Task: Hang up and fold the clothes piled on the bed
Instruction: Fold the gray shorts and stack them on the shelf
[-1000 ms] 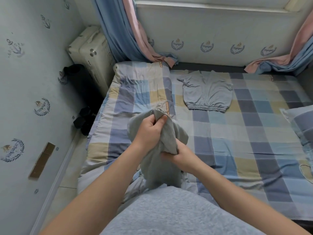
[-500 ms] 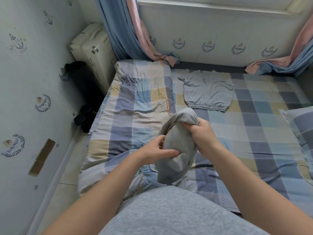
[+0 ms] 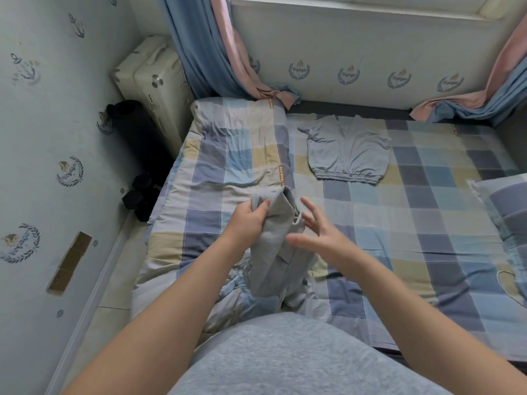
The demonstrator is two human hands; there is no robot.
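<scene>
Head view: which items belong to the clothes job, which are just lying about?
Job: bunched grey fabric garment gripped by left hand; open right hand; flat blue-grey elastic-waist garment on checked bed.
Lying about: cream hard-shell suitcase; black dumbbells; checked pillow.

The crumpled grey cotton garment (image 3: 273,252) hangs from the fingers (image 3: 258,208) of the left hand (image 3: 248,223), its lower end on the checked patchwork quilt (image 3: 233,149). The quilt lies under and behind those fingers, along the left side of the checked-sheet bed (image 3: 427,223). The spread fingers (image 3: 309,206) of the right hand (image 3: 322,238) are just right of the garment. Behind them, well apart, a pale grey elastic-hemmed garment (image 3: 348,149) lies flat on the sheet. Far right of them sits a checked fabric pillow (image 3: 507,201). Behind and left of the left fingers, a cream hard-shell suitcase (image 3: 154,84) stands beside the bed.
</scene>
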